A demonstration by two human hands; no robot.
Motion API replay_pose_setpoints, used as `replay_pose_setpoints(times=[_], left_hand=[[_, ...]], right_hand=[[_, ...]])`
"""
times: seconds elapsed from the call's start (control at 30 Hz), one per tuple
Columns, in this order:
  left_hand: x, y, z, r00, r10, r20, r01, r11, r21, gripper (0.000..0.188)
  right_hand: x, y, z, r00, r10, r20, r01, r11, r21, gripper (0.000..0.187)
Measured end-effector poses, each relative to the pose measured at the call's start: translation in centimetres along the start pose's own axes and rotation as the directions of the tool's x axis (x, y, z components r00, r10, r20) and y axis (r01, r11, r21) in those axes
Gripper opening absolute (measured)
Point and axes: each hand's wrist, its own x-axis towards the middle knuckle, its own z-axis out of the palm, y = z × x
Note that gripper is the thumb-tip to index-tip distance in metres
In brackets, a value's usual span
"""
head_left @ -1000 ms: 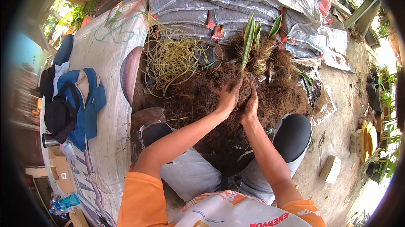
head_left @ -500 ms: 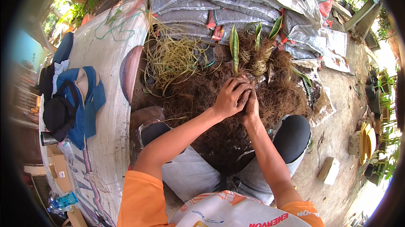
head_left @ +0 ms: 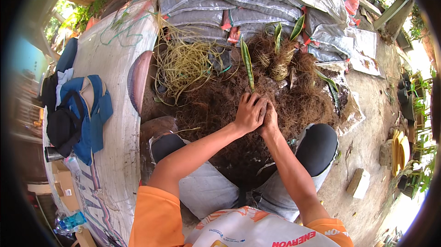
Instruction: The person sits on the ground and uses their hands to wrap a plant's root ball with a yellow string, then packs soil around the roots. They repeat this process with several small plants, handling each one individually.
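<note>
Between my knees, my left hand (head_left: 250, 112) and my right hand (head_left: 270, 118) are cupped together, fingers closed round the base of a snake plant (head_left: 247, 67). Its single upright leaf, green with yellow edges, rises beyond my fingers and leans slightly left. My hands hide the base and whatever is packed round it. Brown coconut fibre (head_left: 305, 107) and dark soil spread around and under them. Just beyond, to the right, stand bundles bound with pale strands (head_left: 281, 68), with variegated leaves above them. A loose tangle of yellowish strips (head_left: 183, 70) lies to the left.
Stacked grey sacks (head_left: 266, 3) form a wall at the back. On the left a pale board (head_left: 121, 141) carries a blue bag (head_left: 98, 118) and a black cap (head_left: 64, 125). A whitish block (head_left: 358, 182) rests on the concrete at right, near potted plants (head_left: 418, 95).
Both hands have come slightly nearer me with the snake plant, still pressed together. The leaf has shifted left and tilts more to the left.
</note>
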Motion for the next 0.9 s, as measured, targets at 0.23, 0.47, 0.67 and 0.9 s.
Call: replay_pose_setpoints(times=[0.23, 0.47, 0.67, 0.9], left_hand=[[2.7, 0.9, -1.2, 0.89, -0.438, -0.13, 0.238, 0.688, -0.685, 0.044], [2.5, -0.3, -2.0, 0.51, -0.589, 0.628, 0.581, -0.303, -0.756, 0.05], [3.2, 1.6, -4.4, 0.431, -0.565, 0.704, 0.527, -0.476, -0.705, 0.037], [2.3, 0.0, -2.2, 0.51, -0.529, 0.678, 0.4, -0.552, -0.732, 0.028]], right_hand=[[0.0, -2.6, 1.7, 0.989, 0.126, -0.083, -0.136, 0.983, -0.124, 0.034], [-2.0, -1.7, 3.7, 0.95, -0.254, 0.18, 0.311, 0.746, -0.589, 0.046], [-1.6, -0.2, 3.5, 0.765, -0.609, 0.21, 0.34, 0.106, -0.934, 0.04], [-1.3, -0.9, 3.9, 0.662, -0.53, 0.53, 0.635, 0.02, -0.772, 0.039]])
